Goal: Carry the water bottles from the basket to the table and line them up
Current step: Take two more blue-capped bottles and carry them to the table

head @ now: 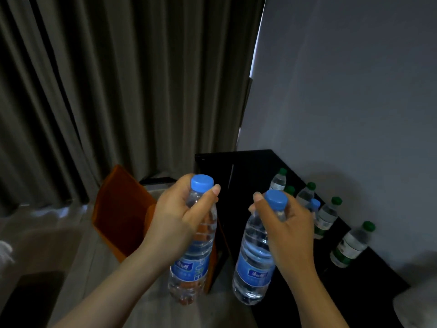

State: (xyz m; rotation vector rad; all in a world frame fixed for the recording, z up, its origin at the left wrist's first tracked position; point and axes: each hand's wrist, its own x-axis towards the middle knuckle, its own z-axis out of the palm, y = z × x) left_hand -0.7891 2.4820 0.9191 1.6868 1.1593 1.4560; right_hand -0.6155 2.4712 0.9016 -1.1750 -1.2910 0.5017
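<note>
My left hand (176, 217) grips the neck of a clear water bottle with a blue cap and blue label (191, 268), held upright in the air over the orange basket (118, 216). My right hand (283, 229) grips the neck of a second blue-capped bottle (254, 268), held over the near edge of the black table (369, 292). Several green-capped bottles (351, 245) stand in a row on the table along the wall, and one small blue-capped bottle (315, 205) stands among them, partly hidden behind my right hand.
A dark curtain (106, 91) hangs behind the basket. A pale wall (354, 102) runs behind the table. The floor (71, 256) lies at lower left, and a pale object (418, 306) sits at the lower right corner.
</note>
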